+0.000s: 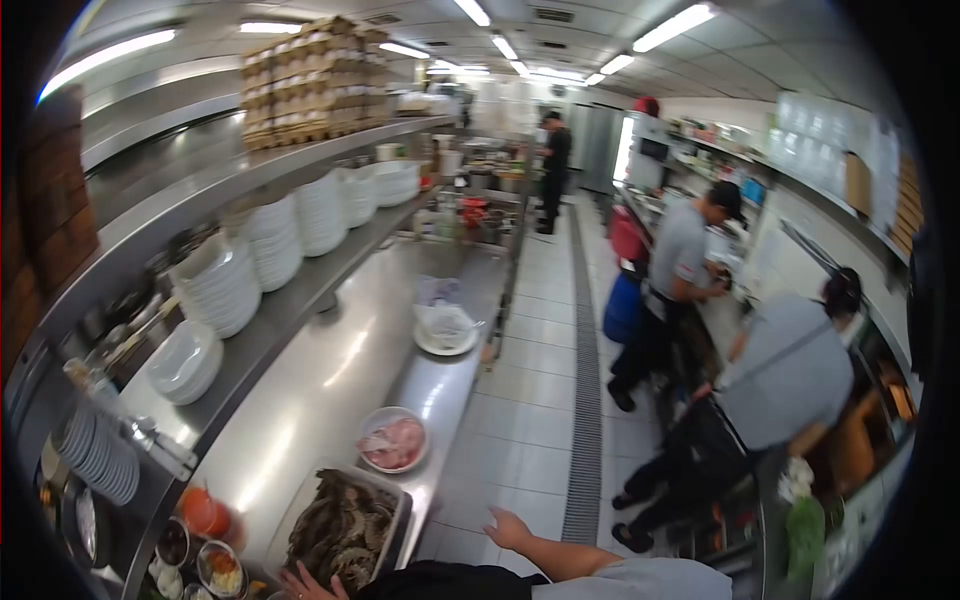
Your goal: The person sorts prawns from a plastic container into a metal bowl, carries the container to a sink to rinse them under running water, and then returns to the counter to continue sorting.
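Observation:
At the bottom edge, my left hand (308,583) has its fingers spread over the near rim of a metal tray (402,520) of dark shrimp (335,530); whether it touches the tray I cannot tell. Nothing is in its fingers. My right hand (508,528) is held out to the right of the tray, above the tiled floor, empty with fingers apart. Just beyond the tray sits a white bowl of pink raw meat (392,441). Left of the tray stand a container of red sauce (205,513) and a bowl of chopped ingredients (221,568).
Shelves on the left hold stacked white bowls (215,285) and egg trays (310,85). Farther along the steel counter (340,340) is a plate with plastic wrap (446,330). Two people (680,255) work at the right counter; another person (553,170) stands in the aisle.

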### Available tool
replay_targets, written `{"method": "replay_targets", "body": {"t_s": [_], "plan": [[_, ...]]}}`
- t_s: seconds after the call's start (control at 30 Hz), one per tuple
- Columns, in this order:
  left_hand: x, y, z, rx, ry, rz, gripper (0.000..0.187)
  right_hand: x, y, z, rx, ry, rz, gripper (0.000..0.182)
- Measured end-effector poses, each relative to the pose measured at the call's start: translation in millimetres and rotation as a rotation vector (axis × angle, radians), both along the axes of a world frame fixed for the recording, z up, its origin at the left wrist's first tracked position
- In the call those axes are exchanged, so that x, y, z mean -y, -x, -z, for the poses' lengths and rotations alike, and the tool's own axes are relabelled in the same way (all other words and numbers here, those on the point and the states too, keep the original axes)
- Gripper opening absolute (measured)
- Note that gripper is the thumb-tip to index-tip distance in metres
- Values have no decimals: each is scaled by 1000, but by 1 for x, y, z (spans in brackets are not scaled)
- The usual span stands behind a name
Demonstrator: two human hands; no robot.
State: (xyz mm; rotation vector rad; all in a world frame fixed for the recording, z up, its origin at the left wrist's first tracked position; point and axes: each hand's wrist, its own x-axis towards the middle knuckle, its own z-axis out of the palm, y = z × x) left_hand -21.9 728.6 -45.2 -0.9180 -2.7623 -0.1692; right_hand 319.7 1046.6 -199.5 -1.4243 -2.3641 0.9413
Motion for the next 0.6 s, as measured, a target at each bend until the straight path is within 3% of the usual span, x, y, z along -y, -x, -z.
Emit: {"method": "replay_targets", "body": {"t_s": [0.07, 0.13, 0.2, 0.4, 0.5, 0.57, 0.6], "plan": [[-1, -7, -27, 122, 45, 6, 84, 30, -80, 72, 423, 215, -119, 59], [-2, -1, -20, 166, -8, 58, 85, 79, -163, 141, 764, 315, -368, 50], [-4, -2, -23, 256, -71, 62, 88, 135, -222, 181, 926, 371, -575, 44], [-11, -6, -10, 328, -217, 76, 82, 239, -293, 190, 619, 566, -586, 41], [-13, -1, 9, 263, -240, 128, 86, 261, -303, 217, 462, 434, -732, 39], [-10, 5, 22, 242, -244, 132, 84, 257, -302, 229, 363, 181, -893, 38], [-8, 3, 15, 247, -278, 170, 81, 239, -283, 232, 566, 195, -742, 38]]}}
